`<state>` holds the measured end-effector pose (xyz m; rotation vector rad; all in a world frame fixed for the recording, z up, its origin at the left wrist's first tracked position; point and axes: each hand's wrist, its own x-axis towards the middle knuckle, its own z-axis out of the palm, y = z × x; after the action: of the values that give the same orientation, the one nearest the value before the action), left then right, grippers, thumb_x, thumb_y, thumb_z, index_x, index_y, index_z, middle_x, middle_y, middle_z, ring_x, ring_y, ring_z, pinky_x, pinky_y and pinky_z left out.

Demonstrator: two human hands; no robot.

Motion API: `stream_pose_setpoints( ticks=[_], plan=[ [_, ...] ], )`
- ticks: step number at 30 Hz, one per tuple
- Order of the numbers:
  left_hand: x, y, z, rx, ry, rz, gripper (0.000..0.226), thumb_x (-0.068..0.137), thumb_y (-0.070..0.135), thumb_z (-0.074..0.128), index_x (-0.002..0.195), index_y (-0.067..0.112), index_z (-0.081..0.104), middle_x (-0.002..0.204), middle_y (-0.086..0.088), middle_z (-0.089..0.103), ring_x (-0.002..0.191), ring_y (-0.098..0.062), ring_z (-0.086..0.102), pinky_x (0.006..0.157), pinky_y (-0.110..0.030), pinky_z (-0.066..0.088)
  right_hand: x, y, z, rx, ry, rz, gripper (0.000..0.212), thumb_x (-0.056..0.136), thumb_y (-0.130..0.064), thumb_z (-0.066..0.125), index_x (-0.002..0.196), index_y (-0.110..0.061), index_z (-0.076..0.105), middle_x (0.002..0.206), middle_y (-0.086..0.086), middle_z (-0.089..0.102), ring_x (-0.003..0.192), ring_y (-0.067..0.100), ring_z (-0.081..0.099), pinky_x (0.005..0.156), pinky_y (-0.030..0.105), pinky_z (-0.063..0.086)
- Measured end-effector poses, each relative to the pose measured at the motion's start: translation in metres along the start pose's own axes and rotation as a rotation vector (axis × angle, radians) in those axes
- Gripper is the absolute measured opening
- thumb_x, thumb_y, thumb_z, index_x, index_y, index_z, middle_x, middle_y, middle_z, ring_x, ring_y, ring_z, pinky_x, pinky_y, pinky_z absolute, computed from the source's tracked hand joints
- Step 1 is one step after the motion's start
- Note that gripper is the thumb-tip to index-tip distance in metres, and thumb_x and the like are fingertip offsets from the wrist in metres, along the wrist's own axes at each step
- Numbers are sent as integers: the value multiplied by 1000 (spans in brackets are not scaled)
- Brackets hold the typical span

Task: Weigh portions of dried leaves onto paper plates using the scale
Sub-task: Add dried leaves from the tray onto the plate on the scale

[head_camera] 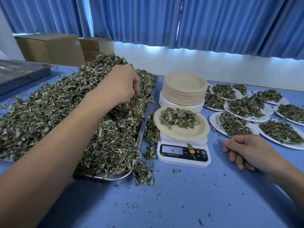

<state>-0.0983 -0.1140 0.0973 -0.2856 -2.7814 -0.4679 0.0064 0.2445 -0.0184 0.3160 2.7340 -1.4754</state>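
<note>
Our left hand (122,84) grips dried leaves (49,109) in the heap; our right hand (246,150) rests loosely curled, holding nothing, on the bench (164,203).

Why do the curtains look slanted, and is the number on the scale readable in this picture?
Head view: the wide-angle lens makes the curtains lean outward; daylight glares beneath their hem; the scale display is pale, showing only a faint 4; the left hand gripping dried leaves looks slightly soft.
</note>
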Motion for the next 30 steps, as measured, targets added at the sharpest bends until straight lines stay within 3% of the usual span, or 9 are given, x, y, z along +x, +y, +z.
stream_pose_setpoints(
  ticks=[3,7,11,16,18,22,25,28,30],
  plan=[
    [0,3,2,8,-11,12,25,81,-9,74,80,16,77,100,-8,71,104,-25,63,84,-35,53,1,1,0,-1,5,-6,33,102,-23,62,77,-2,71,62,16,64,41,22,52,33,20,29],
    [-5,7,-1,-186,-55,39,17,79,-2,80,82,15,79,81,-2,74,79,-21,70,65,-28,53,1,1,0,1,7,-9,33,101,-23,63,76,-3,71,62,16,64,40,23,52,34,19,29],
    [-12,15,-7,-525,-101,80,15,76,-7,81,83,6,78,69,-9,74,62,-16,68,65,-30,60,0,1,1,3,3,-10,33,101,-23,63,78,-1,70,62,17,64,40,23,52,34,18,29],
    [-23,41,14,-826,-206,77,15,76,-8,80,87,0,75,87,-20,75,71,-20,70,74,-38,62,-1,-1,1,-1,-2,-17,32,101,-23,63,80,1,70,62,17,64,40,22,52,33,19,29],
    [-26,51,28,-906,-321,60,17,79,-6,80,94,1,75,94,-14,77,79,-21,74,79,-40,63,-1,-2,1,-1,-2,-17,32,101,-22,63,81,1,70,62,17,64,40,22,52,32,19,29],
    [-23,51,35,-875,-486,88,21,85,11,80,105,16,77,109,6,76,99,-10,73,83,-29,61,-2,-3,1,-5,-10,-21,31,101,-22,63,81,1,70,62,16,64,41,23,53,33,19,29],
    [-16,39,23,-801,-324,104,13,93,14,72,102,19,78,98,4,77,96,-13,73,78,-29,62,-2,-3,2,-7,-16,-25,32,101,-23,63,80,0,70,62,16,64,40,22,53,33,19,29],
    [-7,23,14,-444,-194,150,16,97,12,63,102,20,76,93,1,75,93,-26,71,85,-40,61,-2,-3,2,-9,-18,-28,32,101,-24,63,80,0,70,63,16,64,41,22,53,34,18,29],
    [0,7,13,-81,-323,142,18,94,14,67,110,21,73,108,4,69,103,-22,66,98,-40,53,-2,-3,1,-11,-18,-31,32,101,-24,63,80,0,70,63,16,64,41,22,53,34,19,29]
  ],
)
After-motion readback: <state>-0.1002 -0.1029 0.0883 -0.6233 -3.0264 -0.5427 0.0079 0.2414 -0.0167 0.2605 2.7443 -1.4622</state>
